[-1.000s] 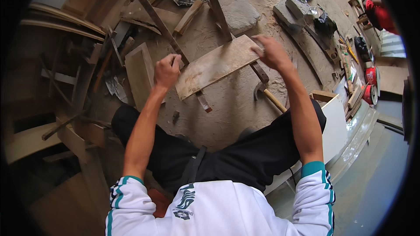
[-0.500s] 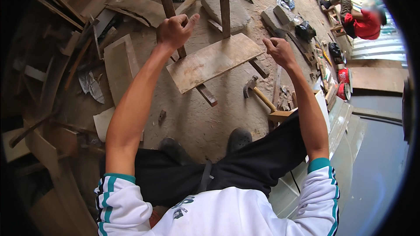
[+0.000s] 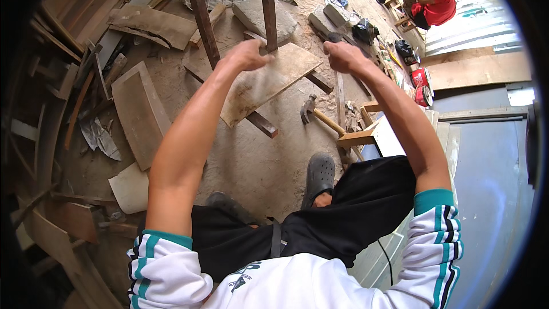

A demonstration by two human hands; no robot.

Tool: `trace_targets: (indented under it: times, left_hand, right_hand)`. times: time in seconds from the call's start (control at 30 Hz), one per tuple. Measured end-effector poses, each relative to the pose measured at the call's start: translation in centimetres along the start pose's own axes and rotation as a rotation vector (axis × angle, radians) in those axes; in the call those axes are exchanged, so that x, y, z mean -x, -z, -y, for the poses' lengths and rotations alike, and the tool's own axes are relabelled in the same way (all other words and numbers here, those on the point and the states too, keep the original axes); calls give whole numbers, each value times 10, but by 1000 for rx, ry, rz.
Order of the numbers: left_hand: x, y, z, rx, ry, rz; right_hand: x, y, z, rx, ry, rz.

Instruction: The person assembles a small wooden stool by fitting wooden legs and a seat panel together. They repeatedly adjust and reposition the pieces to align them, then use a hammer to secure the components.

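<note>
In front of me a worn wooden board (image 3: pixel 290 70) lies across a wooden frame with two tall dark legs, the left leg (image 3: pixel 201 20) and the right leg (image 3: pixel 267 8). The dark end of a crossbar (image 3: pixel 263 126) sticks out below the board. My left hand (image 3: pixel 246 55) is closed above the board's left part, thumb pointing right. Beyond the board's right end, my right hand (image 3: pixel 346 57) is closed in a pinch. Anything inside either hand is too small or hidden to make out. A hammer (image 3: pixel 326 119) with a wooden handle rests right of the board.
Scrap boards (image 3: pixel 137 111) crowd the left side. Concrete blocks (image 3: pixel 266 20) lie beyond the frame. At the right are a small wooden piece of furniture (image 3: pixel 357 138) and red cans (image 3: pixel 421 77). A person in a red shirt (image 3: pixel 437 10) sits at the upper right.
My hands have come closer together, the left shifting right over the board. The view has shifted, and the board sits at a different angle. My right shoe shows more fully.
</note>
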State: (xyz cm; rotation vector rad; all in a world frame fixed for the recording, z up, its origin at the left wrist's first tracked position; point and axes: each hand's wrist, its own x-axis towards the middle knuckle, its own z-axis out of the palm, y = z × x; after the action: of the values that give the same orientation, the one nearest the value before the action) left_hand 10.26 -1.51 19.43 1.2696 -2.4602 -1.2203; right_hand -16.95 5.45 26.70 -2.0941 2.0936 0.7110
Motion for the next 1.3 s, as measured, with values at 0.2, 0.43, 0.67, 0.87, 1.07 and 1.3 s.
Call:
trace_targets:
  times: [0.2,0.43,0.67,0.87,1.07,1.3]
  left_hand:
    - [4,-26,0,-159,107,103]
    - [10,-48,0,-152,199,96]
    - [21,-42,17,48,306,-53]
    - [82,-4,67,188,638,-494]
    - [129,-79,90,1140,937,-849]
    - [138,-134,59,1995,745,-584]
  right_hand:
    - [-3,-45,10,-38,110,-48]
    - [-12,-61,6,-137,152,43]
    - [-12,-55,0,-291,110,42]
    - [-57,-63,-37,-837,-127,185]
    - [-63,-97,-31,-1467,-196,445]
    - [-67,-126,-28,-1672,-122,679]
